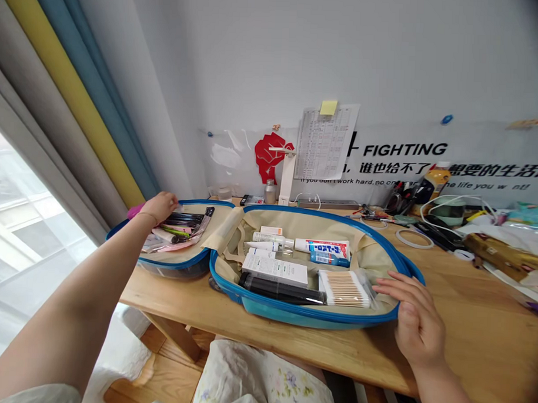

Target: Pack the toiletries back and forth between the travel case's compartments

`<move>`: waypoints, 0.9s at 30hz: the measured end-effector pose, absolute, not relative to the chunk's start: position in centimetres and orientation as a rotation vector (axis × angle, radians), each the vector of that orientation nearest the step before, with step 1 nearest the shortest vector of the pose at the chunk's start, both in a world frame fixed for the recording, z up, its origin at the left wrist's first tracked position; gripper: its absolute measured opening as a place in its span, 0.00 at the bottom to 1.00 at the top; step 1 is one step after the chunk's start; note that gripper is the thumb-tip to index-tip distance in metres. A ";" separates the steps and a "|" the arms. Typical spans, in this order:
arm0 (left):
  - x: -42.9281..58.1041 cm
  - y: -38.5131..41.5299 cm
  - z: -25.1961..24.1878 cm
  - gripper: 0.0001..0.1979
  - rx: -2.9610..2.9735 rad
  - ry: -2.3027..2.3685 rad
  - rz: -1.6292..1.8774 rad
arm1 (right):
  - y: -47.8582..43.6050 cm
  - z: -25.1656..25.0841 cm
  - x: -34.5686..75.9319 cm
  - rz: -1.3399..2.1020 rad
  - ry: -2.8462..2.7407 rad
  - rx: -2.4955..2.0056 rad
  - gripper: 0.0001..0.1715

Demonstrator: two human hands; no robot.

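Observation:
A small blue-rimmed suitcase (pixel 273 321) lies open on the wooden desk, both halves facing up. My left hand (pixel 160 207) reaches into the far side of its left half, beside a magenta item (pixel 135 211); its fingertips are mostly hidden. Near it lies a clear pouch (pixel 182 231) with dark, pink and green items. My right hand (pixel 417 312) rests at the right rim with fingers stretched out, holding nothing. In the right half are cotton swabs (pixel 344 288), a toothpaste box (pixel 322 247), a blue bottle (pixel 329 259), a white box (pixel 275 268), a black cylinder (pixel 283 290) and several tubes.
On the desk (pixel 476 344), a white lamp (pixel 287 178) and a small bottle (pixel 270 191) stand behind the case. To the right are a white ring (pixel 414 239), a brown pouch (pixel 505 257), cables and an orange-yellow bottle (pixel 437 178). Curtains (pixel 74 95) hang at left.

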State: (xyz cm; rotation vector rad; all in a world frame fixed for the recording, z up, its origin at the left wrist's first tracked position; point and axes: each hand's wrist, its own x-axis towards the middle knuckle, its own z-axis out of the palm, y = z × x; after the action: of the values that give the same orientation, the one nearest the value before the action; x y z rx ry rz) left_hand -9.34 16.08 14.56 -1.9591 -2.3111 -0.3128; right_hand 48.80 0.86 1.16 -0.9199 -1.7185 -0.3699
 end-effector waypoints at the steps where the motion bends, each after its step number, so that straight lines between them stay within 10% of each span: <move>1: -8.2 16.3 15.2 0.13 -1.970 -2.299 -0.430 | 0.9 1.2 48.8 -0.366 -1.717 -0.921 0.20; 9: 7.3 17.8 12.8 0.13 -2.658 -2.107 -0.854 | 0.9 0.9 48.9 -0.336 -1.714 -0.926 0.21; 27: 12.5 17.4 8.5 0.17 -2.843 -1.855 0.054 | 0.9 0.9 48.9 -0.360 -1.733 -0.903 0.21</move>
State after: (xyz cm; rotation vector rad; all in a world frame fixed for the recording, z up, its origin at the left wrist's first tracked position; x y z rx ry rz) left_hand 12.49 17.40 8.48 -2.8426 -1.8555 0.0540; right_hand 48.92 0.86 0.88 -0.9034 -1.7327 -0.3605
